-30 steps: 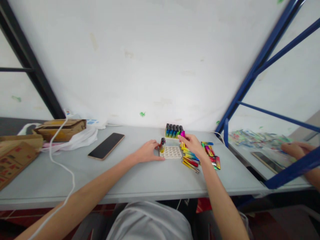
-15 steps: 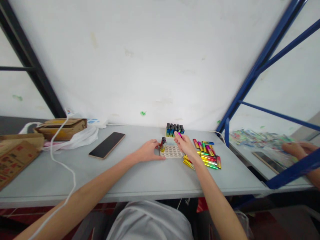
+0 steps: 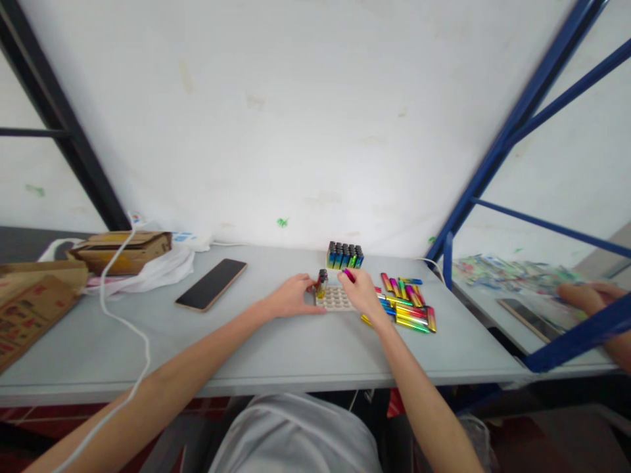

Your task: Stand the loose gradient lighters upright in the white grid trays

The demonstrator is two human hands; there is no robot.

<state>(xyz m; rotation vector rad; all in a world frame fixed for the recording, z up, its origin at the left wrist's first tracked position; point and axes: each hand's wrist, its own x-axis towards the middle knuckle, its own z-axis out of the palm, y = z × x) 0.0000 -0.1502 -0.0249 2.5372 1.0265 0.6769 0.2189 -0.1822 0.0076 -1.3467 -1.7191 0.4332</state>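
A pale tray with rows of round holes [image 3: 337, 299] lies on the table. A few lighters [image 3: 322, 285] with dark tops stand upright in its left end. My left hand [image 3: 292, 295] holds the tray's left side, thumb along the front edge and fingers bent near a reddish lighter. Between the fingertips of my right hand [image 3: 362, 293] is a magenta lighter [image 3: 349, 275], held tilted over the tray's right part; the hand hides some holes. Shiny colored lighters [image 3: 412, 314] lie loose to the right of this hand.
Behind the tray stands a block of upright black-topped lighters [image 3: 345, 255]. A phone [image 3: 211, 284] lies at left, with cardboard boxes [image 3: 123, 253], a white plastic bag [image 3: 162, 272] and a white cable [image 3: 123, 318] beyond. A blue metal frame [image 3: 493, 164] borders the right; another person's hand [image 3: 582, 295] shows past it.
My right hand has moved slightly left and lower, bringing the magenta lighter closer to the tray. My left hand stays in place.
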